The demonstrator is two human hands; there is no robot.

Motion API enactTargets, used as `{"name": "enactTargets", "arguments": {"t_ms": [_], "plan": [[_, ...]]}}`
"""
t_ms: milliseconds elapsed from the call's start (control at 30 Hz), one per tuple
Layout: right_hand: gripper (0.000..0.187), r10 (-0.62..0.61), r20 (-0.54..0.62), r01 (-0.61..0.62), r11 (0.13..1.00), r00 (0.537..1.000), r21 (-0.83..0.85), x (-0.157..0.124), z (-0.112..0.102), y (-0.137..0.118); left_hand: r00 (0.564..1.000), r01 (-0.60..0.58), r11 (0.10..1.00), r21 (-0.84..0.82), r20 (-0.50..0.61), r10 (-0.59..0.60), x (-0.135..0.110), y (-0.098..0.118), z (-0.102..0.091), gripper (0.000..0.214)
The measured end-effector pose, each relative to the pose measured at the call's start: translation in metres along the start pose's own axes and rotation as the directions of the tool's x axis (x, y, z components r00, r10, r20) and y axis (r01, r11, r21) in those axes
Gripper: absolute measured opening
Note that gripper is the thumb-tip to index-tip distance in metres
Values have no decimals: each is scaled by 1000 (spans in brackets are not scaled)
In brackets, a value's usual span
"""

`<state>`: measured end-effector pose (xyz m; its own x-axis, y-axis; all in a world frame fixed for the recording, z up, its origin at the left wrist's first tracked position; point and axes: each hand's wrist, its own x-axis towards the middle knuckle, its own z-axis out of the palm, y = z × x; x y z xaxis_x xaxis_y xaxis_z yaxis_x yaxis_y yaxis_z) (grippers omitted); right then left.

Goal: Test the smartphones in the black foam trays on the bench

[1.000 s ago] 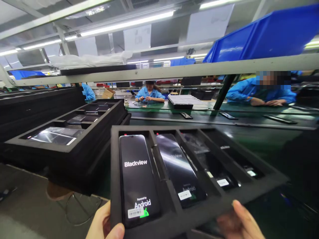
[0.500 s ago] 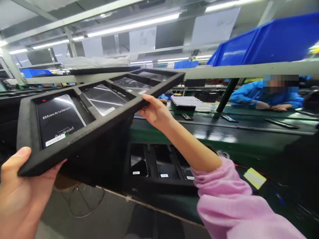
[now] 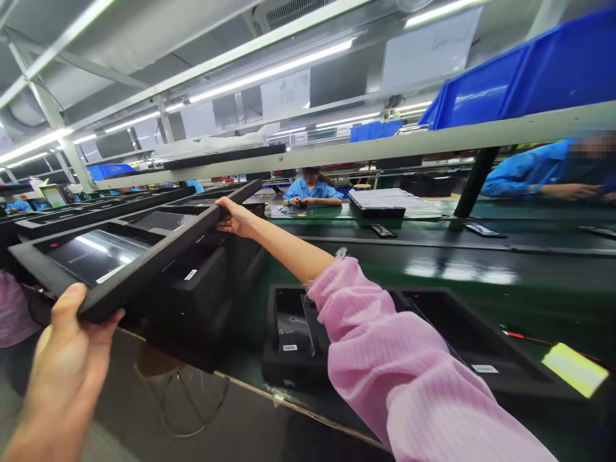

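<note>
Both my hands hold a black foam tray with phones lying in its slots, and it hangs level over a stack of like trays at the left. My left hand grips the tray's near corner, thumb on top. My right hand, at the end of a pink sleeve, grips the far end. The nearest phone shows a lit, glossy screen. Below my right arm another black tray holding phones rests on the green belt.
A green conveyor belt runs across, with loose phones and a stack of flat trays on it. Workers in blue sit beyond it. A blue bin stands on the overhead shelf. A yellow-green slip lies at right.
I have lifted the tray off the belt and swung it left over the stack, lowering it closer to level. The tray that was under it is now uncovered.
</note>
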<state>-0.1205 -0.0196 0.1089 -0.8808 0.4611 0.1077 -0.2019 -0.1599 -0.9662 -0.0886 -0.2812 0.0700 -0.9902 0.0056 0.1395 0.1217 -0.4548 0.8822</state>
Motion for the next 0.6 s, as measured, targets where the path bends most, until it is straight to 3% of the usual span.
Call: {"name": "enactTargets", "arguments": {"t_ms": [100, 167, 267, 333, 467, 533, 600], "plan": [[26, -65, -198, 7, 960, 978, -280, 25, 1, -4, 999, -7, 1000, -4, -49, 7, 12, -15, 31, 13], [28, -121, -257, 31, 944, 959, -329, 36, 1, -11, 1000, 17, 997, 73, -10, -16, 23, -23, 43, 14], [28, -208, -240, 111, 926, 948, -361, 43, -2, -23, 986, 99, 980, 173, 119, -120, 38, -21, 42, 15], [29, -306, -209, 195, 883, 929, -427, 42, -8, -30, 948, 167, 962, 216, 231, -217, 42, -15, 34, 18], [25, -458, -40, 338, 711, 888, -617, 32, -21, -28, 871, 288, 899, 331, 299, -389, 38, -7, 27, 33], [27, -449, 145, 418, 603, 882, -680, 26, -24, -19, 842, 314, 880, 356, 324, -432, 28, -9, 35, 37], [34, -403, 327, 501, 473, 855, -725, 20, -26, -7, 783, 343, 871, 353, 404, -472, 16, -12, 48, 33]]}}
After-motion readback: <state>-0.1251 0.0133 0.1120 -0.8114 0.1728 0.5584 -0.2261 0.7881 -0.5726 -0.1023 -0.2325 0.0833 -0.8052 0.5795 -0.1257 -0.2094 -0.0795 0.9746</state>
